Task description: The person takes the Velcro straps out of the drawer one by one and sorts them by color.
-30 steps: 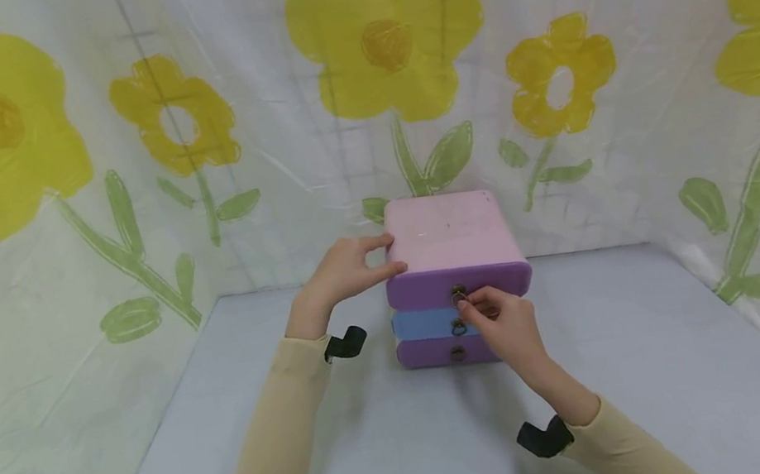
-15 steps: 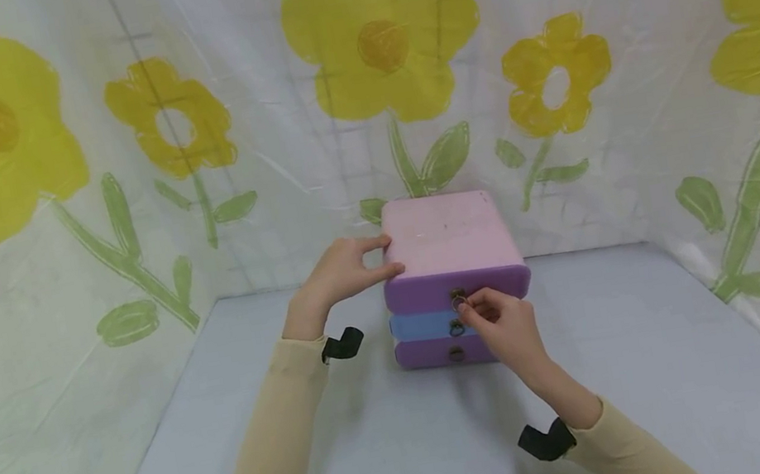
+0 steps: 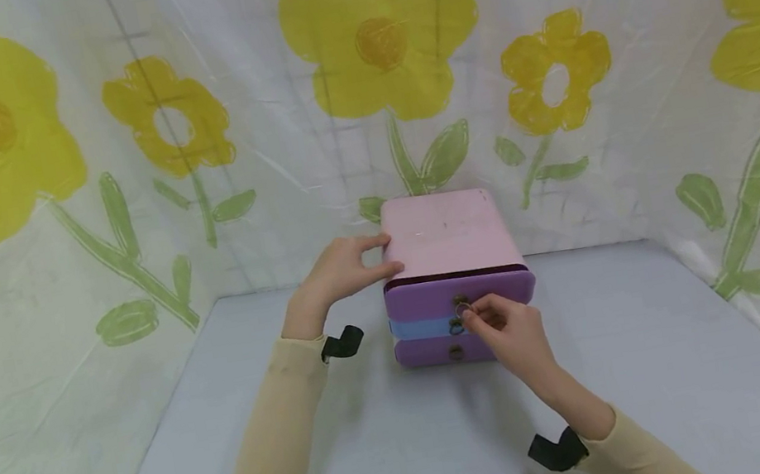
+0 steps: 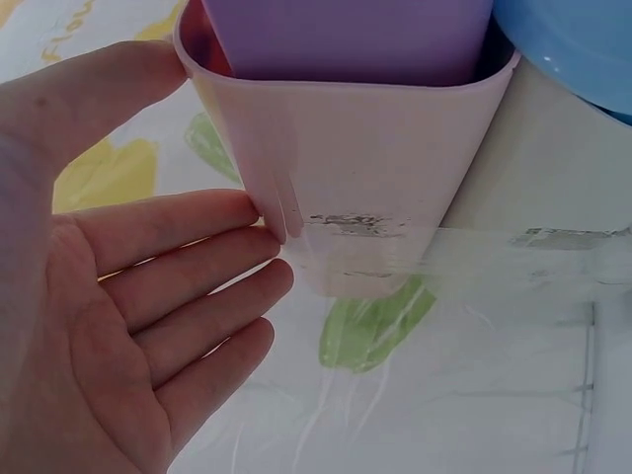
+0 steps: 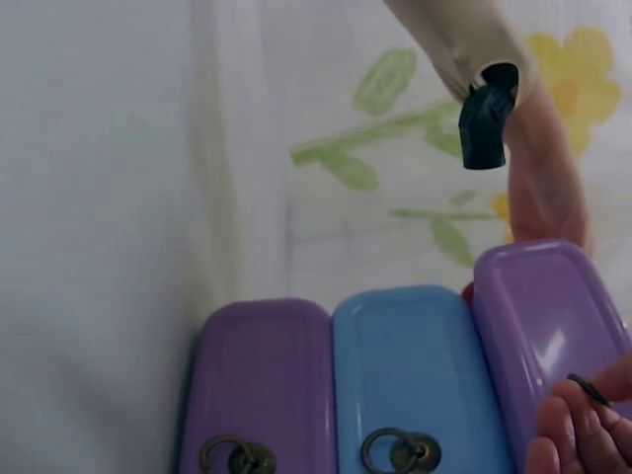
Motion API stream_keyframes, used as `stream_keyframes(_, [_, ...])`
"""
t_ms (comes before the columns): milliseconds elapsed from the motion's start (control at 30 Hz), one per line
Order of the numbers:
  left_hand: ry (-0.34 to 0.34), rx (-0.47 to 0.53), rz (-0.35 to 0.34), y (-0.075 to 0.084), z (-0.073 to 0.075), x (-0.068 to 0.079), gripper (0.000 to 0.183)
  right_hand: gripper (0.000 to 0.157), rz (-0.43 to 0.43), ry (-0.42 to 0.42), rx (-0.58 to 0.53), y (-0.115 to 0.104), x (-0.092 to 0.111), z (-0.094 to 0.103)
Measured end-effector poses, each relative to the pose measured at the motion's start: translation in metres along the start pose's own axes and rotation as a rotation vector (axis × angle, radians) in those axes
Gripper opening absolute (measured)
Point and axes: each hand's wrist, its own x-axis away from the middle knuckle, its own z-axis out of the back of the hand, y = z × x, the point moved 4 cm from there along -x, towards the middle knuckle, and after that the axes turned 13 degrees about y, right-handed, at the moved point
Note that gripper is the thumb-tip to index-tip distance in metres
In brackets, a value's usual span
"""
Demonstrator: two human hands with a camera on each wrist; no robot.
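A: Right grip (image 3: pixel 517 335), quick?

B: Pinched closed on the ring pull (image 5: pixel 587 387) of the top drawer (image 3: pixel 417 300), thumb against fingers, hardly any gap.

A: Left grip (image 3: pixel 342 271)?

B: Spread wide, fingers straight, holding nothing. Thumb and fingertips touch the left side of the pink case (image 3: pixel 443 231).

A: Drawer position?

B: Top slot, slightly out; dark gap under the case's front edge. Blue drawer (image 3: pixel 411 331) and bottom drawer (image 3: pixel 418 353) below look closed. Case sits on the counter (image 3: pixel 401 451), near the curtain (image 3: pixel 300 208).

A: Step in hand, I'd say: drawing that drawer out. Tips?

B: Pull straight toward the body, level, slow. Ring's small, so pinch firmly; yanking could slip it or drag the case. Left should press enough to brace, thumb clear of the drawer's path.

A: Snags?

B: Blue drawer's pull (image 5: pixel 415 452) is just below; I'd keep fingertips off it. Drawer contents: can't tell.
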Motion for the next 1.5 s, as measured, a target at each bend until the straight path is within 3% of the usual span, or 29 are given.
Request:
stream_keyframes(1133, [0.019,-0.021,-0.030,0.000,0.002,-0.003,0.068,0.007,0.022,-0.127,0.036,-0.016,0.020,0.021])
stream_keyframes(1500, [0.019,-0.005,-0.024,0.001,0.000,-0.001,0.067,0.007,0.022,-0.125,0.015,-0.017,0.023,0.022])
